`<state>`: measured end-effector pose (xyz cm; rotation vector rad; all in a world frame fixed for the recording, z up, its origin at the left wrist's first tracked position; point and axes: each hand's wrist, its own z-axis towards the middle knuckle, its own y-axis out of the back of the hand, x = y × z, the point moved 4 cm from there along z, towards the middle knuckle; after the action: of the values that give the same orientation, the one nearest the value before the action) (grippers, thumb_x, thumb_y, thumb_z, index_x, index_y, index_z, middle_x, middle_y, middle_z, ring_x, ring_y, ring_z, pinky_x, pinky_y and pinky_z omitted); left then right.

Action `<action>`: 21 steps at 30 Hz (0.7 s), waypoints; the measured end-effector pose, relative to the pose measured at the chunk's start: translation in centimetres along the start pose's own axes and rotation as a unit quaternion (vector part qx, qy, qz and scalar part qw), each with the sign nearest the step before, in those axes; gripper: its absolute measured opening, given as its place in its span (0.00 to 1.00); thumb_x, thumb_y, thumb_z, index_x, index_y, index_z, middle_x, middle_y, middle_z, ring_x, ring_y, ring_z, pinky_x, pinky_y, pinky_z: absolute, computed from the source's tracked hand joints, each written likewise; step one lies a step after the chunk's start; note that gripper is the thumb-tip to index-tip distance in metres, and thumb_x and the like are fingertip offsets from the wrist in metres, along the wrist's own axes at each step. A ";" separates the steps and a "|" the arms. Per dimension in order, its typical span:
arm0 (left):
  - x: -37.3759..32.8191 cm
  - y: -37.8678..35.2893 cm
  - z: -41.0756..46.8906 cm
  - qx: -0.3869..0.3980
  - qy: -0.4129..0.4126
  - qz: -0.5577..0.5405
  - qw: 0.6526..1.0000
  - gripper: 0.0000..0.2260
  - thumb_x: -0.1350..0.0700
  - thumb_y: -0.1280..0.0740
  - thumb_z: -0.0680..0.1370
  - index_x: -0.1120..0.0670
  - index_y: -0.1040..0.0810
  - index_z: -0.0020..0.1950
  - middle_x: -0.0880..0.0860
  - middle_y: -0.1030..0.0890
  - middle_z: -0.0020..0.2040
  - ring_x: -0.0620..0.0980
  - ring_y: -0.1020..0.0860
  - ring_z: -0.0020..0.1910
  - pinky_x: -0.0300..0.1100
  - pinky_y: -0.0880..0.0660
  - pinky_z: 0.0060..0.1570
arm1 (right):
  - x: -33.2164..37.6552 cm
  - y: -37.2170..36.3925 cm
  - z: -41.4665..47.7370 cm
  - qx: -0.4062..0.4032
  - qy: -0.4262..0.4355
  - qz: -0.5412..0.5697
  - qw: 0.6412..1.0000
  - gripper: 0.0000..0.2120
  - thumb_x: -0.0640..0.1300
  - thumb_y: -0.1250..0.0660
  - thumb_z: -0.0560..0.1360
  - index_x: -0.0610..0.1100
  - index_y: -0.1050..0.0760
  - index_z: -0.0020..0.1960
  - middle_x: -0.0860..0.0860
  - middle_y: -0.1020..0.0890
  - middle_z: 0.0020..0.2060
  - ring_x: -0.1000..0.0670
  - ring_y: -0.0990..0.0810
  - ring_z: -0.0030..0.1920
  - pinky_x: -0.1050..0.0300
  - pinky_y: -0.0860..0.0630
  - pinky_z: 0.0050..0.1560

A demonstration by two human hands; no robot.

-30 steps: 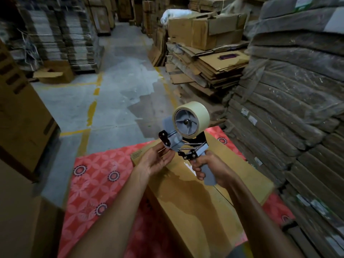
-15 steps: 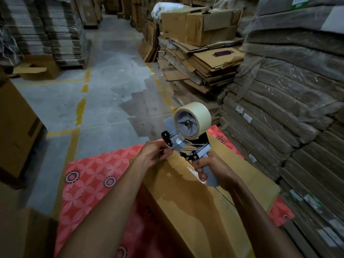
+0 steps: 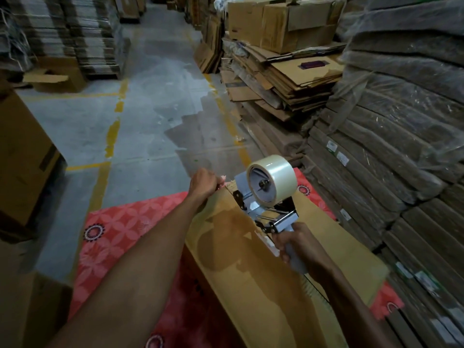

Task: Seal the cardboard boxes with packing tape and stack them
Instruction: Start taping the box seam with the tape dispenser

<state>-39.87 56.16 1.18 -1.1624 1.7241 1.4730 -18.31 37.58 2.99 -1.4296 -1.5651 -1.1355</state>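
Bundled flat cardboard stacks [image 3: 401,172] are seen at 3 o'clock. A red patterned mat [image 3: 120,234] is spread at 7 o'clock. On it, at 6 o'clock, the cardboard box [image 3: 251,285] is laid. The tape dispenser [image 3: 266,204] is held over the box top, its handle wrapped by the curled fingers of the right hand [image 3: 298,244]. At 12 o'clock of the box, the left hand [image 3: 203,184] is curled against the far edge; what is pinched cannot be told.

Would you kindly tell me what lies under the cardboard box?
A red patterned mat shows around the cardboard box, spread on the concrete floor. Whatever lies directly beneath the box is covered.
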 end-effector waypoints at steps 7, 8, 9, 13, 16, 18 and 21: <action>0.5 -0.8 0.9 -0.017 -0.022 0.070 0.997 0.09 0.56 0.27 0.72 0.62 0.14 0.42 0.60 0.14 0.43 0.59 0.18 0.47 0.51 0.22 0.49 | -0.6 -0.4 1.1 -0.007 -0.005 -0.043 0.999 0.06 0.35 0.34 0.66 0.40 0.30 0.32 0.42 0.30 0.30 0.49 0.33 0.26 0.55 0.37 0.28; 0.4 -0.8 0.9 -0.017 -0.021 0.072 0.997 0.09 0.56 0.27 0.73 0.63 0.14 0.43 0.61 0.14 0.44 0.59 0.18 0.47 0.51 0.22 0.49 | -0.7 -0.4 1.2 -0.006 -0.004 -0.042 0.999 0.05 0.37 0.34 0.64 0.41 0.30 0.32 0.42 0.30 0.29 0.48 0.33 0.26 0.54 0.37 0.28; 0.3 -0.8 0.8 -0.021 -0.018 0.065 0.998 0.09 0.56 0.27 0.73 0.63 0.14 0.43 0.61 0.15 0.43 0.58 0.18 0.45 0.51 0.22 0.49 | -0.8 -0.3 1.3 -0.007 -0.004 -0.042 0.999 0.04 0.38 0.34 0.61 0.41 0.30 0.31 0.42 0.30 0.29 0.47 0.33 0.27 0.54 0.37 0.28; 0.8 -1.0 0.7 -0.030 -0.005 -0.018 0.999 0.09 0.54 0.25 0.75 0.55 0.15 0.35 0.51 0.16 0.34 0.47 0.20 0.35 0.42 0.26 0.41 | -1.4 0.0 1.6 -0.021 0.002 -0.057 0.998 0.05 0.40 0.33 0.59 0.43 0.29 0.30 0.42 0.29 0.28 0.45 0.32 0.28 0.51 0.35 0.30; 0.9 -1.1 0.8 -0.021 -0.009 0.003 1.000 0.07 0.53 0.24 0.74 0.56 0.13 0.41 0.53 0.14 0.41 0.53 0.17 0.44 0.47 0.21 0.49 | -1.5 0.1 1.6 -0.024 -0.003 -0.050 0.998 0.05 0.40 0.33 0.59 0.41 0.29 0.30 0.42 0.30 0.27 0.44 0.32 0.28 0.52 0.36 0.29; 0.7 -1.1 0.8 -0.008 0.001 0.056 0.998 0.12 0.51 0.25 0.74 0.61 0.13 0.47 0.56 0.14 0.48 0.56 0.18 0.50 0.51 0.22 0.54 | -1.3 0.0 1.6 -0.020 -0.014 -0.049 0.998 0.06 0.40 0.34 0.58 0.39 0.29 0.30 0.41 0.30 0.27 0.44 0.32 0.27 0.52 0.37 0.29; 1.4 -0.8 1.2 0.012 0.063 0.066 0.996 0.18 0.46 0.22 0.71 0.61 0.16 0.45 0.57 0.15 0.47 0.56 0.18 0.46 0.49 0.21 0.47 | -1.1 -0.2 1.8 -0.021 -0.035 -0.054 0.998 0.05 0.40 0.34 0.57 0.39 0.29 0.30 0.42 0.30 0.26 0.45 0.33 0.26 0.54 0.38 0.28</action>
<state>-39.89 56.99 -0.63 -1.1707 1.9328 1.4790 -18.27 38.83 1.31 -1.4414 -1.6927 -1.1998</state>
